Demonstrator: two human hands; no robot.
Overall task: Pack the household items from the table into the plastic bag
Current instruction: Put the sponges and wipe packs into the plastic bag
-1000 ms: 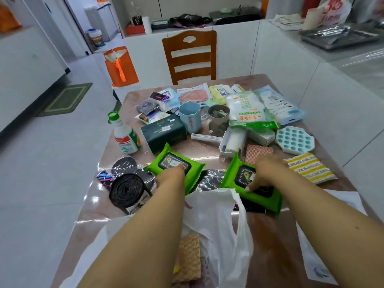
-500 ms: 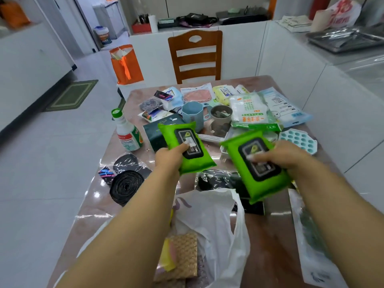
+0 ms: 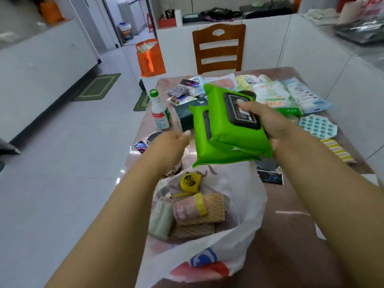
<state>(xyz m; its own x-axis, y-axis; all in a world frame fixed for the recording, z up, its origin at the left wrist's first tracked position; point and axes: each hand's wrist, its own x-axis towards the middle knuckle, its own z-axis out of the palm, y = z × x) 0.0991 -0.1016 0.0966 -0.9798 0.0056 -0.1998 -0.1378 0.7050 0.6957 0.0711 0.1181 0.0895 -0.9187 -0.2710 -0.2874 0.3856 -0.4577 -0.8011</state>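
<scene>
The right hand (image 3: 268,125) holds two green wipe packs (image 3: 228,129) stacked together above the desk (image 3: 291,204), thumb pressed on the black flip lid of the top pack and fingers curled underneath. The stack hangs just beyond the open mouth of the plastic bag (image 3: 234,242), which lies on the near part of the desk. The left hand (image 3: 172,146) is beside the packs, not touching them, its fingers loosely curled and holding nothing.

The packs look soft and pillowy — film pouches that would give under a squeeze, with a glossy skin likely to slide, one pack against the other. Full wet wipes probably carry some weight for their size. The rigid lid is the firmest part, so a pinch across it and the underside, as now, seems the sound hold; gripping by the thin crimped ends would likely let the lower pack slip out.

The bag is thin and limp, its rim slumped partly open, and it already holds a yellow tape measure (image 3: 189,181) and some woven-textured cloths (image 3: 209,208). The free hand may need to lift the rim so the stack goes in flat — nothing here looks fragile.
</scene>
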